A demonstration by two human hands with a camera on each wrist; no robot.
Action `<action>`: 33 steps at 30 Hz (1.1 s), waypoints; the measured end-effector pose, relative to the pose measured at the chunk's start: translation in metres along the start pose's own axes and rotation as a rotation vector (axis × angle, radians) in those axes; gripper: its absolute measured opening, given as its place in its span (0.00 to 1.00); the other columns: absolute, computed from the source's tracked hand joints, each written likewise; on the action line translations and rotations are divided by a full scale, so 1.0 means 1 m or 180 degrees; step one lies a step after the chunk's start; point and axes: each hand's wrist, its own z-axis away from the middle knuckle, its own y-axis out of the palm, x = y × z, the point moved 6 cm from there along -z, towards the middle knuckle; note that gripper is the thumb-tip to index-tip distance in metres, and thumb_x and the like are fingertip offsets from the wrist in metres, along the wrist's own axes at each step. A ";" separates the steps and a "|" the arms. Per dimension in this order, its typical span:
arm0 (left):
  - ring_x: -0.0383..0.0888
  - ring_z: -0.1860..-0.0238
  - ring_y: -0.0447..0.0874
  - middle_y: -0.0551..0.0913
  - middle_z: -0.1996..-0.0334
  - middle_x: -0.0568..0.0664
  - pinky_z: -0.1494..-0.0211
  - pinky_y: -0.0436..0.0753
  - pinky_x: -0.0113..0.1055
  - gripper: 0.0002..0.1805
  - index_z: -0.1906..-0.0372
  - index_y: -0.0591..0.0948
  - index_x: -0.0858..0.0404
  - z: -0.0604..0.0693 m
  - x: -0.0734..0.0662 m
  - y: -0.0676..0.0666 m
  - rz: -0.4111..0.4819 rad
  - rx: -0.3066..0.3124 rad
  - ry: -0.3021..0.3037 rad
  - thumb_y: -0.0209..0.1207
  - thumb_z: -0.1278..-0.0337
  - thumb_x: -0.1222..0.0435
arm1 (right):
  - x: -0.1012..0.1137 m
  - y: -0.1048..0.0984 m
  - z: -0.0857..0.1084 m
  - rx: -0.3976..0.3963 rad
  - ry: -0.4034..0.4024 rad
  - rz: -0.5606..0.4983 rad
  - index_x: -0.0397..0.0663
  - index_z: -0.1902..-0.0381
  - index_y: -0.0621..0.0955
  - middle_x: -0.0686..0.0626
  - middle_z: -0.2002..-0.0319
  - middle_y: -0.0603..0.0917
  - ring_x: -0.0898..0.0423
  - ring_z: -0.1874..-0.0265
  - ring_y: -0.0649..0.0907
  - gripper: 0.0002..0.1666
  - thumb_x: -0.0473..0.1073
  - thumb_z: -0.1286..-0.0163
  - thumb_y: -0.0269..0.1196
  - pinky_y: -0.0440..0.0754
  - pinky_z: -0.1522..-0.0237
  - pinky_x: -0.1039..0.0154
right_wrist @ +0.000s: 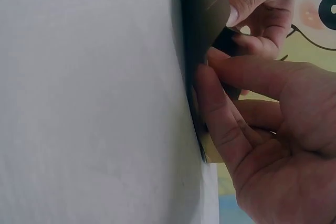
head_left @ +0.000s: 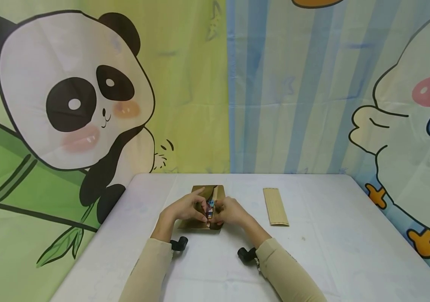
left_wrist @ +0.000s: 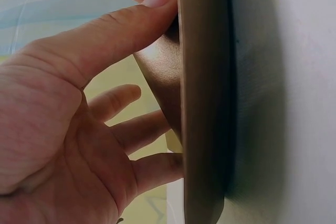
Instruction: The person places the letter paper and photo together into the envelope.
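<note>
A flat brown cardboard-like packet (head_left: 196, 225) lies on the table in front of me, its middle parted along a slit. Something small and brightly coloured (head_left: 210, 207) shows in that gap; its kind is unclear. My left hand (head_left: 188, 207) pinches the packet's left side of the gap between thumb and forefinger. In the left wrist view the thumb of that hand (left_wrist: 58, 93) meets the edge of the brown packet (left_wrist: 205, 98), other fingers spread. Opposite, my right hand (head_left: 231, 212) pinches the packet's right side; fingertips of this hand (right_wrist: 283, 108) are partly hidden in the right wrist view.
A tan cardboard strip (head_left: 276, 206) lies to the right of the packet on the white-covered table (head_left: 313, 260). Behind the table's far edge hangs a printed curtain (head_left: 188, 92). A black wrist device (head_left: 178, 243) sits below the left hand, another (head_left: 246, 254) below the right.
</note>
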 end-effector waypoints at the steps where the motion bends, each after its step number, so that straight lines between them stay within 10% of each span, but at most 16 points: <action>1: 0.71 0.18 0.48 0.48 0.15 0.61 0.21 0.55 0.69 0.13 0.70 0.84 0.53 0.000 0.000 0.000 -0.0008 0.0000 -0.0005 0.81 0.54 0.62 | -0.001 -0.002 0.000 -0.0032 -0.0028 0.0075 0.27 0.44 0.83 0.32 0.52 0.88 0.52 0.73 0.90 0.28 0.32 0.42 0.77 0.89 0.68 0.60; 8: 0.71 0.18 0.47 0.45 0.15 0.61 0.21 0.55 0.69 0.13 0.68 0.84 0.52 0.000 0.001 0.000 -0.0029 0.0005 -0.0043 0.80 0.54 0.61 | -0.002 -0.017 0.000 -0.0238 -0.0178 0.0490 0.30 0.29 0.73 0.32 0.39 0.83 0.42 0.46 0.87 0.41 0.30 0.40 0.72 0.86 0.44 0.48; 16: 0.70 0.18 0.46 0.41 0.14 0.57 0.20 0.55 0.68 0.13 0.69 0.84 0.52 -0.001 0.001 -0.001 -0.0008 0.0007 -0.0056 0.81 0.55 0.61 | -0.001 -0.030 0.009 -0.0376 -0.0043 0.0947 0.40 0.23 0.67 0.37 0.18 0.58 0.34 0.24 0.67 0.46 0.50 0.31 0.72 0.67 0.25 0.38; 33: 0.71 0.18 0.43 0.32 0.15 0.58 0.20 0.54 0.67 0.13 0.69 0.84 0.55 0.000 -0.002 0.000 0.0026 -0.0028 0.0043 0.80 0.53 0.62 | -0.014 -0.060 0.021 -0.0720 -0.0027 0.1387 0.45 0.21 0.67 0.31 0.20 0.58 0.30 0.24 0.65 0.48 0.58 0.32 0.71 0.63 0.24 0.34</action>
